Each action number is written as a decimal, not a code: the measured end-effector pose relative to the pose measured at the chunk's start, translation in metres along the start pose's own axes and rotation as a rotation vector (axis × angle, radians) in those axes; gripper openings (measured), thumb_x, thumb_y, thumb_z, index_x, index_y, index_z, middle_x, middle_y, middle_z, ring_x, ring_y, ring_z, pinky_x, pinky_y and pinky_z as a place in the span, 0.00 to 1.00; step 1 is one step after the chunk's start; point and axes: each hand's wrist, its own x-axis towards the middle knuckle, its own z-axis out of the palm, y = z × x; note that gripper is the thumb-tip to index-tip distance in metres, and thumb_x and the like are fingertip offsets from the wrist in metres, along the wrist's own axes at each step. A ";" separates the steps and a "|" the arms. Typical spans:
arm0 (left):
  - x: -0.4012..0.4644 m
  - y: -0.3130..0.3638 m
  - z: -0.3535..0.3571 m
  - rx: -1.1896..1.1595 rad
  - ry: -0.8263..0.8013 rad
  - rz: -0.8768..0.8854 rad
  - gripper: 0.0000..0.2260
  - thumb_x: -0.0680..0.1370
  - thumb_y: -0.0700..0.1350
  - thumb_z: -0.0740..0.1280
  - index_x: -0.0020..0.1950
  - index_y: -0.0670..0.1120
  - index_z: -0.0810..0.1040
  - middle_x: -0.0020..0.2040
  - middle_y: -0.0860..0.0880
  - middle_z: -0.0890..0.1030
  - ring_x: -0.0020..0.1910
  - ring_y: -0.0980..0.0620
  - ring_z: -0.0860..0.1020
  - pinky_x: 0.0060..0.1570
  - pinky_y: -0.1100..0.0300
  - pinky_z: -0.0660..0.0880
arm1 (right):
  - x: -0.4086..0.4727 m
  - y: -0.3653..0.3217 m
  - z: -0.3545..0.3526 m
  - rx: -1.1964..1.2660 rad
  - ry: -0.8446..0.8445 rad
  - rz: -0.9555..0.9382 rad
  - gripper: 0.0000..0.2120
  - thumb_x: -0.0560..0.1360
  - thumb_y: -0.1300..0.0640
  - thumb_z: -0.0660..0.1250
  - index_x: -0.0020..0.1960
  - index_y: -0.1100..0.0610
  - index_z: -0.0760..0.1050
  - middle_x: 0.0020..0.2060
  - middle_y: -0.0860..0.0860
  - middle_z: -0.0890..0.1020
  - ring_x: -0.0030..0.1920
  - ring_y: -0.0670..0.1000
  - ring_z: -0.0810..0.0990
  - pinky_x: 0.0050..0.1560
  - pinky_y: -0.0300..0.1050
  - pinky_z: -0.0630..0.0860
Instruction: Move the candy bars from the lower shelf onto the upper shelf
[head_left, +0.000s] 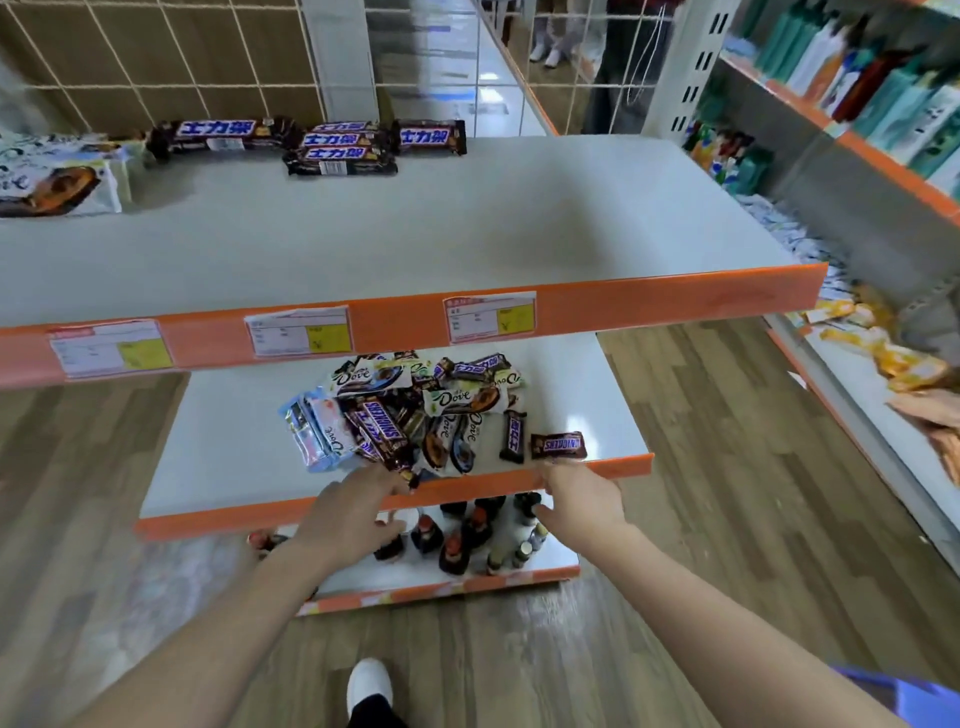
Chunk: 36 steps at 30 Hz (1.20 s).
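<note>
Candy bars (415, 415) lay heaped on the lower shelf (218, 467); a few sat on the upper shelf (467, 223). The left hand (353, 512) pinched a brown bar's end; the right hand's (582, 496) fingers looked loosely spread at the shelf edge. That end-grip could slip, or drag neighbours off.

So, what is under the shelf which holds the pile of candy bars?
Under the lower shelf stands a bottom shelf with dark bottles, most with dark or red caps. The left hand and the shelf's orange edge cover some of them, so their count is unclear.
</note>
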 end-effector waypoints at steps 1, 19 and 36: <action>0.005 -0.003 0.005 0.006 -0.004 -0.009 0.16 0.75 0.53 0.67 0.62 0.53 0.72 0.59 0.52 0.73 0.58 0.52 0.71 0.55 0.53 0.71 | 0.005 0.002 0.005 -0.004 -0.006 -0.003 0.14 0.75 0.56 0.62 0.60 0.50 0.73 0.53 0.48 0.78 0.53 0.53 0.78 0.40 0.42 0.69; 0.106 -0.030 0.078 0.010 0.352 0.053 0.10 0.69 0.50 0.66 0.45 0.47 0.81 0.41 0.49 0.79 0.39 0.46 0.79 0.37 0.55 0.75 | 0.120 0.059 0.077 -0.053 0.139 0.065 0.21 0.72 0.63 0.61 0.63 0.51 0.71 0.54 0.51 0.75 0.57 0.54 0.72 0.48 0.46 0.70; 0.158 0.033 0.106 0.034 0.251 0.044 0.10 0.73 0.51 0.68 0.52 0.50 0.77 0.52 0.51 0.76 0.56 0.47 0.75 0.54 0.49 0.65 | 0.143 0.075 0.081 -0.144 0.332 0.017 0.14 0.56 0.63 0.76 0.36 0.54 0.73 0.29 0.48 0.74 0.32 0.53 0.75 0.36 0.42 0.61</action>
